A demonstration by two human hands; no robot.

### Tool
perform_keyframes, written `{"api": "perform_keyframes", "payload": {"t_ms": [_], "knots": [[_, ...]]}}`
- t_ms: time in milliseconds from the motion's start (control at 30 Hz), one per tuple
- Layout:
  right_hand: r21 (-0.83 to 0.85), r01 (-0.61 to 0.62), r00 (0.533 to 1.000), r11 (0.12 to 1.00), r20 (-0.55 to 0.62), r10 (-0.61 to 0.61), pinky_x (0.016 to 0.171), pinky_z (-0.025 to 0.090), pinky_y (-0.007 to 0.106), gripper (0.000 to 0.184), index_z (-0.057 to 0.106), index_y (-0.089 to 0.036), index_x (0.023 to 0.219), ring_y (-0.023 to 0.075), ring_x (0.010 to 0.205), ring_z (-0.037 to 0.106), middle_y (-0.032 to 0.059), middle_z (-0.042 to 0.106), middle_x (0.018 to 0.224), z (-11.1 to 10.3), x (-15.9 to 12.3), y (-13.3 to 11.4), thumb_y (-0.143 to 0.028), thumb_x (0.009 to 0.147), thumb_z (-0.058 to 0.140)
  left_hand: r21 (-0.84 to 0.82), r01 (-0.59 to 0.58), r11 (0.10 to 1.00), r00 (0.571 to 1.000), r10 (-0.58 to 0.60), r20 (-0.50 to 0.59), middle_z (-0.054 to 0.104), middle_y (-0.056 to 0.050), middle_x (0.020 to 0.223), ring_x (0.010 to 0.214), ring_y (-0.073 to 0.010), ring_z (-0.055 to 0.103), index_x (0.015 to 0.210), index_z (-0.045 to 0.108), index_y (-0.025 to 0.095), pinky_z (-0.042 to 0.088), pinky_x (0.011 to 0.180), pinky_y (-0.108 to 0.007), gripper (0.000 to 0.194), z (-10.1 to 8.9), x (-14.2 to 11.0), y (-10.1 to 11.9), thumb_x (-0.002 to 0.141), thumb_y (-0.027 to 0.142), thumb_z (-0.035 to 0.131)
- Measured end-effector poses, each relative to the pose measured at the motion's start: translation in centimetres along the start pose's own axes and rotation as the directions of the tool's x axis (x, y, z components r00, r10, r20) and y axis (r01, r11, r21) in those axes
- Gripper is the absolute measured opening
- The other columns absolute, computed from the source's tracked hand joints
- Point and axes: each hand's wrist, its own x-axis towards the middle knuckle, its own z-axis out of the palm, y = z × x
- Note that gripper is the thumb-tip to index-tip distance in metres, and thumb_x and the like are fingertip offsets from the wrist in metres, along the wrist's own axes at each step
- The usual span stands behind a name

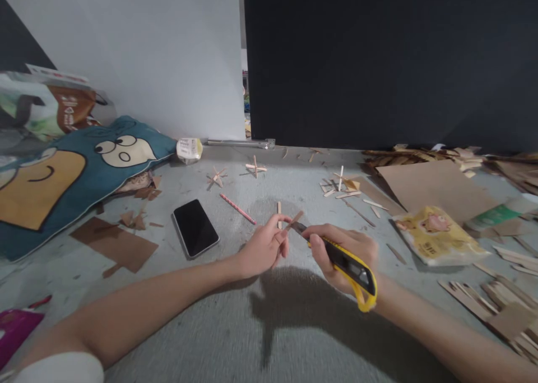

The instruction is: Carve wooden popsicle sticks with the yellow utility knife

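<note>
Between the thumb and fingers of my left hand point(264, 245) is a short wooden stick point(296, 218), slanting up to the right. My right hand point(347, 248) is wrapped round a yellow and black utility knife point(349, 265). Its blade point(298, 226) points left and meets or nearly meets the stick; exact contact is hard to see. Just beyond my left fingertips lies another small wooden stick point(279, 210). Farther back on the table are two small star-like figures made of crossed sticks, one at left point(216, 177) and one nearer the middle point(255, 167).
A black-screened phone point(195, 228) and a pink patterned pencil point(237, 208) lie left of my hands. A teal cushion point(96, 164) and brown cardboard point(113, 244) are farther left. At right are a yellow packet point(439, 235), a cardboard sheet point(424, 184) and several wooden sticks point(466, 304).
</note>
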Motion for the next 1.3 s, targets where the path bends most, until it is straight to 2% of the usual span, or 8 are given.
{"api": "perform_keyframes", "payload": {"t_ms": [333,400,533,700,767,900,1100,1300], "knots": [[-0.109,0.36,0.93,0.927,0.125,-0.346,0.043,0.038,0.032,0.015,0.063,-0.024,0.088,0.0154,0.046,0.061,-0.0011,0.067,0.061,0.2,-0.1,-0.8,-0.011,0.091,0.055,-0.191,0.074,0.979,0.996,-0.064,0.058,0.055,0.008,0.065,0.042,-0.0064,0.039,0.133,0.046,0.021,0.03,0.044,-0.019,0.031,0.5,-0.2,-0.5,0.106,0.035,0.047],[-0.085,0.298,0.95,0.951,0.125,-0.286,0.043,0.038,0.031,0.015,0.063,-0.024,0.087,0.0144,0.046,0.061,-0.0013,0.068,0.062,0.2,0.0,-0.9,-0.012,0.093,0.055,-0.168,0.08,0.982,0.996,-0.074,0.043,0.054,0.009,0.063,0.041,-0.0066,0.038,0.134,0.045,0.02,0.03,0.044,-0.019,0.031,0.5,-0.1,-0.6,0.106,0.033,0.045],[-0.008,-0.021,1.0,1.0,0.013,0.021,0.046,0.044,0.027,0.022,0.063,-0.026,0.084,0.0124,0.043,0.06,-0.0031,0.067,0.059,-1.4,1.2,-1.3,-0.02,0.101,0.05,-0.06,0.14,0.988,0.987,-0.145,-0.075,0.052,0.011,0.056,0.04,-0.0092,0.038,0.137,0.041,0.02,0.03,0.042,-0.019,0.034,0.1,0.4,-0.4,0.103,0.026,0.045],[0.028,-0.167,0.986,0.986,0.028,0.166,0.054,0.047,0.028,0.018,0.062,-0.026,0.09,0.0152,0.053,0.067,-0.002,0.069,0.063,-3.9,3.4,-1.3,-0.032,0.103,0.052,0.042,0.109,0.993,0.992,-0.111,0.062,0.056,0.01,0.054,0.038,-0.01,0.038,0.15,0.033,0.016,0.031,0.045,-0.021,0.046,-0.2,0.3,0.2,0.107,0.031,0.04],[0.118,-0.242,0.97,0.963,0.056,0.237,0.052,0.046,0.028,0.014,0.056,-0.025,0.1,0.0145,0.05,0.063,-0.0026,0.07,0.066,-3.8,3.7,-0.7,-0.04,0.1,0.057,0.111,0.057,0.992,0.994,-0.067,0.084,0.055,0.01,0.049,0.039,-0.0116,0.041,0.152,0.034,0.015,0.033,0.047,-0.022,0.049,-0.2,0.1,0.2,0.108,0.036,0.04],[0.291,-0.398,0.917,0.87,0.163,0.365,0.05,0.044,0.026,0.023,0.05,-0.025,0.092,0.0118,0.047,0.058,-0.0037,0.065,0.063,-2.5,3.6,0.5,-0.044,0.097,0.063,0.207,-0.031,0.978,0.991,0.003,0.135,0.052,0.009,0.047,0.044,-0.0134,0.047,0.155,0.04,0.013,0.04,0.055,-0.025,0.053,0.0,-0.4,0.3,0.11,0.042,0.036],[0.319,-0.412,0.911,0.854,0.124,0.393,0.048,0.04,0.025,0.027,0.056,-0.023,0.084,0.01,0.047,0.051,-0.004,0.059,0.061,-2.0,3.6,1.1,-0.044,0.095,0.067,0.256,0.013,0.967,0.997,-0.033,0.074,0.045,0.01,0.047,0.04,-0.0136,0.043,0.154,0.046,0.015,0.034,0.049,-0.025,0.057,0.1,-0.5,0.7,0.107,0.047,0.041],[0.269,-0.378,0.924,0.886,0.055,0.378,0.053,0.044,0.027,0.029,0.061,-0.023,0.084,0.0134,0.056,0.057,-0.0007,0.064,0.069,-1.9,3.8,1.7,-0.049,0.097,0.066,0.399,-0.058,0.915,0.976,0.136,-0.17,0.044,0.008,0.055,0.048,-0.0126,0.041,0.128,0.066,0.02,0.036,0.053,-0.025,0.034,-0.7,-0.2,0.3,0.105,0.038,0.049]]}}
